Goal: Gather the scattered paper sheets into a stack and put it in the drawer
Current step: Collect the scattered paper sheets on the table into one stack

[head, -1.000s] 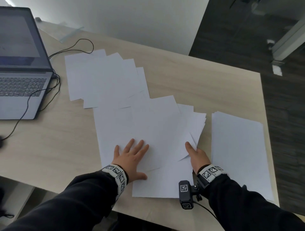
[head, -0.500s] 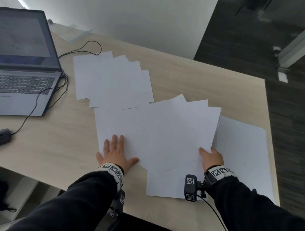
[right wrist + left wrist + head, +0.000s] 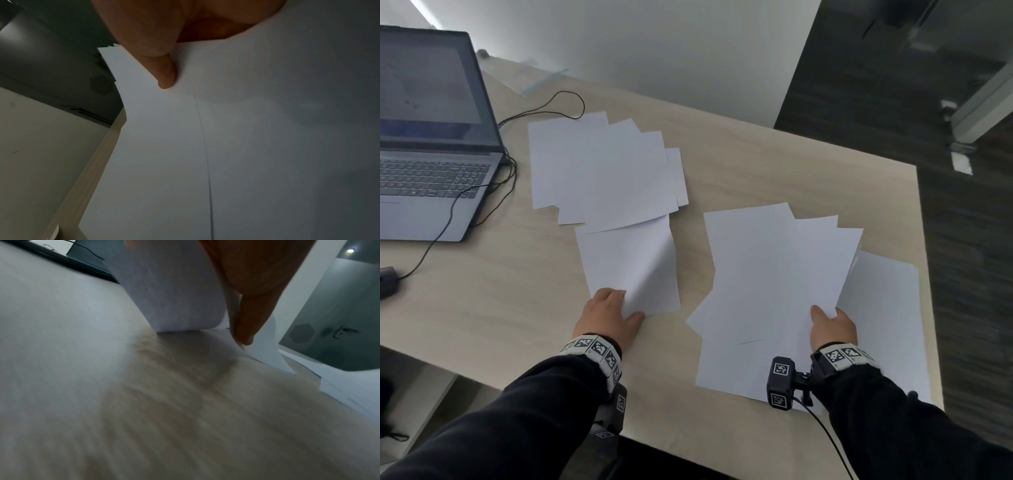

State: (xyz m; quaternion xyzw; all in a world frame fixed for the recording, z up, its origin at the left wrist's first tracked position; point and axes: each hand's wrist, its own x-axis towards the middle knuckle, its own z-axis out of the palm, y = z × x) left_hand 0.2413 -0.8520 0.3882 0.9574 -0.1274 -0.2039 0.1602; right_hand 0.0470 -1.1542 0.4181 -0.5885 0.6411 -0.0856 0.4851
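White paper sheets lie in groups on the wooden desk (image 3: 739,164). My left hand (image 3: 619,308) grips the near edge of a single sheet (image 3: 626,260), whose right side curls upward. In the left wrist view that curled sheet (image 3: 174,296) bends over beside a finger (image 3: 246,318). My right hand (image 3: 828,317) pinches the near edge of a fanned bunch of several sheets (image 3: 774,270), with the thumb (image 3: 162,68) on top of the paper (image 3: 257,138). The bunch partly overlaps a flat pile (image 3: 887,308) at the desk's right edge. More overlapping sheets (image 3: 602,168) lie farther back. No drawer is in view.
An open laptop (image 3: 431,144) stands at the far left, with black cables (image 3: 510,171) trailing beside it and a dark mouse (image 3: 387,281) at the left edge. The desk's right edge (image 3: 928,274) drops to dark floor. Bare wood shows between the two hands.
My right hand has drawn its fan of sheets to the right, away from the left one. My left hand went from pressing flat to gripping one sheet, which now curls up.
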